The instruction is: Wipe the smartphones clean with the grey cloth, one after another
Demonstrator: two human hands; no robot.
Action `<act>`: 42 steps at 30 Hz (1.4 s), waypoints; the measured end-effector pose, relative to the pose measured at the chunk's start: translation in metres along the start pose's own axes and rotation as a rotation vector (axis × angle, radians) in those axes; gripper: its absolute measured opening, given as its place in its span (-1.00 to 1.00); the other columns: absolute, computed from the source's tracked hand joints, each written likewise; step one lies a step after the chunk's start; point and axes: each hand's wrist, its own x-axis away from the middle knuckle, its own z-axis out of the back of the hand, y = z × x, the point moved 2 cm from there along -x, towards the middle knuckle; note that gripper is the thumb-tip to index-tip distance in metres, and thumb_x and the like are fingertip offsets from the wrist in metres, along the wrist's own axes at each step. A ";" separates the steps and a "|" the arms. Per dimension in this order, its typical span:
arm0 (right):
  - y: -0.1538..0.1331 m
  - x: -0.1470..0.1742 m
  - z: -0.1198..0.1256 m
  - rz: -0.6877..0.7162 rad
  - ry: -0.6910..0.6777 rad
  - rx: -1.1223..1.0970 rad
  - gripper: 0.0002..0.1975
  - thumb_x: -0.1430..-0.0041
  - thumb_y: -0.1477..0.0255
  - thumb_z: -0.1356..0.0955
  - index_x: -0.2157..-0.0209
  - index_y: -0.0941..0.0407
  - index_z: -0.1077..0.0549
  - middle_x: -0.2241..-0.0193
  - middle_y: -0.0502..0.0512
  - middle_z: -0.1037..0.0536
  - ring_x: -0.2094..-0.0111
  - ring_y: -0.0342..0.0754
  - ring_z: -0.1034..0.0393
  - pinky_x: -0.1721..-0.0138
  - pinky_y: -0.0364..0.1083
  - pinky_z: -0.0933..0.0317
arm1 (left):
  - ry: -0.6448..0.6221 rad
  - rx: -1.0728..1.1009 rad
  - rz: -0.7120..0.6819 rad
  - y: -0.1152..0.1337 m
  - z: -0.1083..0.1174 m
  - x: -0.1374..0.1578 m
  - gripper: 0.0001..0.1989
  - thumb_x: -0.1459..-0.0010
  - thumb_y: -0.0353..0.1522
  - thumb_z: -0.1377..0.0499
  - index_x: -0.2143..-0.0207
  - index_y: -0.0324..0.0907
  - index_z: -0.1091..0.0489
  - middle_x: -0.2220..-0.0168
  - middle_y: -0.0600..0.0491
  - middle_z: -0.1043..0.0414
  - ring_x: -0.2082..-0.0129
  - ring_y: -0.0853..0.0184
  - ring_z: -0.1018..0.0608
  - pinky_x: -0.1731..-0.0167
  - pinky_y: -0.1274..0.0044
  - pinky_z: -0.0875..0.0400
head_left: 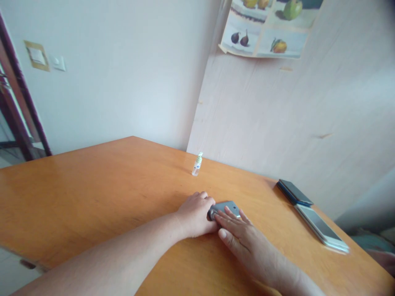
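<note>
My left hand (197,213) is closed round the handle end of a grey metal cleaver (226,206), just above the wooden table. The handle is hidden in the fist. The cleaver's flat blade points right and has a small dark hole near its far corner. My right hand (243,238) has its fingers stretched out, with the fingertips resting on the near side of the blade close to the left fist. Beyond both hands, a small clear pump bottle (196,165) with a pale green top stands upright.
On the right side of the orange-brown table (92,185) lie a dark flat case (295,192) and a white tablet-like device (322,226). A fruit picture poster (277,31) hangs on the back wall. Wall switches (37,55) and a doorway are at the left.
</note>
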 end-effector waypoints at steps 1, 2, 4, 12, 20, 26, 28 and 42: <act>-0.003 0.000 0.000 0.008 -0.006 -0.004 -0.47 -0.39 0.09 -0.07 -0.29 -0.05 -0.19 -0.29 0.03 -0.21 -0.35 0.10 0.08 -0.33 0.29 0.26 | -0.003 0.000 0.001 0.000 0.000 0.000 -0.65 0.03 -0.13 -0.27 0.22 -0.11 -0.43 0.23 -0.02 -0.41 0.20 0.16 -0.49 0.20 0.42 -0.39; -0.001 0.000 0.001 -0.018 0.000 0.011 -0.46 -0.39 0.08 -0.07 -0.28 -0.05 -0.20 -0.28 0.04 -0.23 -0.35 0.11 0.07 -0.32 0.31 0.28 | -0.004 0.002 0.003 0.000 0.001 0.000 -0.64 0.03 -0.12 -0.27 0.22 -0.11 -0.43 0.23 -0.02 -0.41 0.20 0.16 -0.49 0.20 0.42 -0.40; 0.016 0.002 0.001 -0.150 0.041 0.079 -0.44 -0.37 0.04 -0.07 -0.25 -0.02 -0.27 -0.24 0.09 -0.29 -0.33 0.16 0.03 -0.30 0.38 0.33 | -0.006 0.007 0.003 0.001 0.001 0.000 -0.59 0.07 -0.10 -0.29 0.20 -0.12 -0.43 0.22 -0.02 -0.41 0.19 0.15 -0.49 0.20 0.41 -0.40; 0.022 0.004 0.004 -0.182 0.067 0.079 -0.46 -0.38 0.07 -0.06 -0.21 -0.04 -0.33 -0.22 0.06 -0.33 -0.32 0.15 0.00 -0.30 0.37 0.29 | -0.009 0.005 -0.003 0.001 0.001 -0.001 -0.58 0.07 -0.11 -0.31 0.19 -0.12 -0.43 0.20 -0.02 -0.41 0.19 0.14 -0.49 0.21 0.41 -0.40; 0.030 0.002 0.001 -0.238 0.100 0.069 -0.46 -0.38 0.05 -0.06 -0.17 -0.04 -0.37 -0.19 0.08 -0.38 -0.31 0.18 -0.04 -0.27 0.43 0.34 | 0.006 0.016 0.010 0.000 -0.001 -0.001 -0.52 0.10 -0.12 -0.33 0.14 -0.12 -0.37 0.15 -0.04 -0.43 0.12 0.10 -0.48 0.16 0.37 -0.40; 0.030 0.000 0.000 -0.240 0.105 0.037 -0.46 -0.39 0.07 -0.04 -0.19 -0.05 -0.34 -0.21 0.06 -0.35 -0.32 0.14 0.00 -0.28 0.40 0.29 | 0.023 0.019 0.013 0.000 -0.004 -0.002 -0.39 0.13 -0.12 -0.34 0.04 -0.17 -0.32 0.10 -0.09 -0.44 0.08 0.07 -0.48 0.10 0.34 -0.40; 0.010 -0.002 -0.001 -0.101 0.065 -0.032 -0.49 -0.40 0.09 -0.04 -0.21 -0.09 -0.31 -0.24 0.01 -0.31 -0.34 0.09 0.03 -0.31 0.34 0.28 | 0.028 0.018 0.003 -0.001 -0.004 -0.001 -0.43 0.06 -0.13 -0.30 0.03 -0.19 -0.31 0.09 -0.11 -0.45 0.08 0.07 -0.49 0.10 0.33 -0.40; 0.028 -0.017 -0.011 -0.170 0.094 0.038 -0.45 -0.39 0.07 -0.01 -0.27 -0.07 -0.23 -0.29 0.04 -0.22 -0.37 0.15 0.20 -0.27 0.42 0.35 | 0.032 0.051 0.052 0.002 -0.005 -0.001 -0.19 0.10 -0.14 -0.31 -0.17 -0.25 -0.15 -0.04 -0.21 -0.42 0.02 0.00 -0.49 0.04 0.29 -0.39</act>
